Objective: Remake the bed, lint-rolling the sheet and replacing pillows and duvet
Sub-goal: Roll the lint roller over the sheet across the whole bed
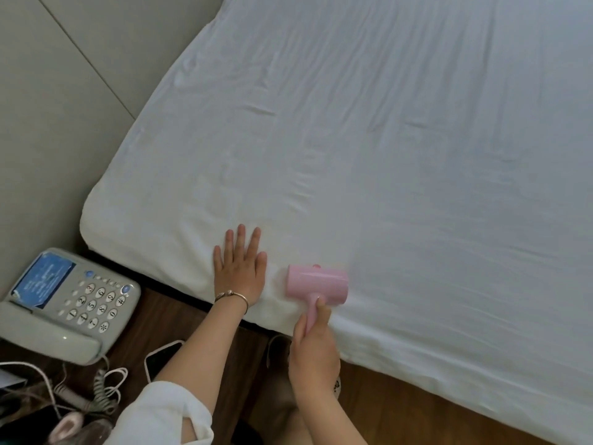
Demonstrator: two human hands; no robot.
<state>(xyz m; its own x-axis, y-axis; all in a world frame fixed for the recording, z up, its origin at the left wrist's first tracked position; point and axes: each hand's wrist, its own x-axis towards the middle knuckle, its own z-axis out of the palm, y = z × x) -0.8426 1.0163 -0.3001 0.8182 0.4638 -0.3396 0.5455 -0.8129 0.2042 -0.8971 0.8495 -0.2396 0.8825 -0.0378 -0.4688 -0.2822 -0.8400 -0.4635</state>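
Telephone (69,305) beside sheet (385,139), cables (106,385) nearby

On the sheet (353,139), the left hand (239,271) lies at nine o'clock of the lint roller (317,284). The telephone (64,303) stands at eight o'clock, probably on a bedside table (179,322).

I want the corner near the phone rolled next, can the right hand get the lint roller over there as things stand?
Probably not directly: the left hand lies flat on the sheet between the lint roller and that corner.
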